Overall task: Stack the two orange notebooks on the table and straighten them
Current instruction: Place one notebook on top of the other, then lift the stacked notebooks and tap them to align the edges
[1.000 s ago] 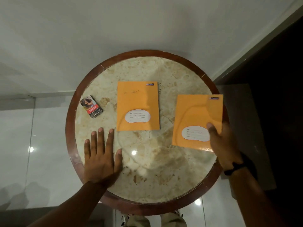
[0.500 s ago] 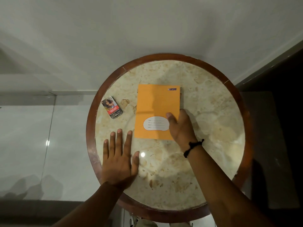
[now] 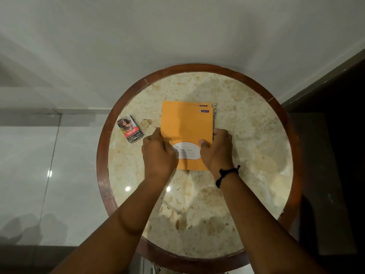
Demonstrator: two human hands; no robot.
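Since a moment ago, the left hand (image 3: 158, 155) has left the tabletop and joined the right hand (image 3: 216, 153); both grip the side edges of the top orange notebook (image 3: 186, 125), stacked slightly askew on the lower notebook (image 3: 203, 105) mid-table (image 3: 246, 155), long axis pointing away. A small printed box (image 3: 130, 128) lies to the left.

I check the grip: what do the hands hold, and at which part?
Both hands, left and right, grip the stacked orange notebooks by the side edges, near the bottom.
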